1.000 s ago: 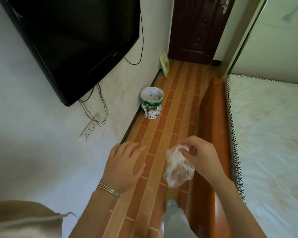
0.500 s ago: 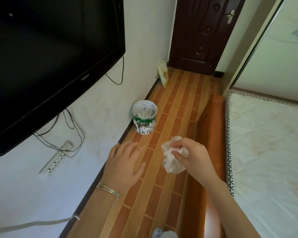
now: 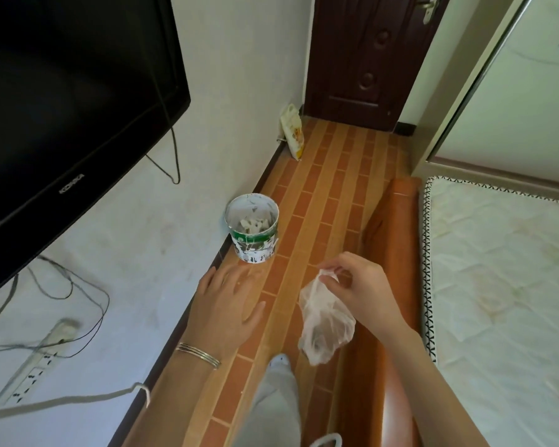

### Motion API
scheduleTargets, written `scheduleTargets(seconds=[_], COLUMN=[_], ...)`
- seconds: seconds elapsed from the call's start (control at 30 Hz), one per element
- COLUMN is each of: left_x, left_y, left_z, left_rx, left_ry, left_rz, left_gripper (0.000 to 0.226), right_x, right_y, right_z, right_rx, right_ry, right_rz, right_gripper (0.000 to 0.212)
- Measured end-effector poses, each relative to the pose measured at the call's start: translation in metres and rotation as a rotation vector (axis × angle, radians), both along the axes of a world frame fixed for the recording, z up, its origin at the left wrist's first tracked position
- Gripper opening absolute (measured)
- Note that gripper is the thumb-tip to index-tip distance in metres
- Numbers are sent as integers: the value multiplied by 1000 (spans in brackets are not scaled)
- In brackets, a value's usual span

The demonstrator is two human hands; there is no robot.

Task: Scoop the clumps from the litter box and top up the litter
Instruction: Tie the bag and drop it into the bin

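right hand [image 3: 365,291] pinches the mouth of a thin plastic bag [image 3: 326,324], which hangs below its fingertips [image 3: 334,261] with dark matter inside, likely clumps. left hand [image 3: 226,304] is spread, grasping nothing. a paint-stained bucket [image 3: 254,232] stands just beyond the left fingertips, by the wall. the bag is best brought over the rim before the pinch lets go. litter box not visible.

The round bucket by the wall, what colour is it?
The round paint-splashed bucket is white with a green band, best seen in the head view.

One head-worn camera looks forward and steeply down along the floor [image 3: 307,201], close above both hands.
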State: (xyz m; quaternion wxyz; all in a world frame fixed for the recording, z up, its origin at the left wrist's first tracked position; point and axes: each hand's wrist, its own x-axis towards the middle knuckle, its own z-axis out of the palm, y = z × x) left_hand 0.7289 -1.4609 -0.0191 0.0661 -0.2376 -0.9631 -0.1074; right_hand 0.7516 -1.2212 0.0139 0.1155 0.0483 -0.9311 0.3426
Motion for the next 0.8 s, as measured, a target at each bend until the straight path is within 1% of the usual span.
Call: scheduleTargets(seconds=[0.17, 0.27, 0.4, 0.57, 0.7, 0.8], left_x=[-84, -137, -198, -255, -294, -325], left_y=[17, 28, 40, 47, 53, 59], left_z=[-4, -1, -2, -6, -21, -34], left_rx=[6, 44, 38, 24, 30, 9], left_ry=[3, 40, 37, 7, 3, -6], left_rz=[-12, -13, -2, 35, 98, 164], left_gripper=[49, 46, 47, 46, 39, 42], right_x=[-79, -129, -196, -272, -327, -370], right_y=[21, 28, 39, 53, 64, 68], right_z=[0, 5, 9, 10, -2, -18], right_rx=[-3, -7, -3, 35, 53, 56], right_ry=[-27, -31, -6, 17, -26, -60], right_rz=[-14, -7, -9, 6, 57, 125], right_gripper=[14, 14, 16, 14, 12, 14])
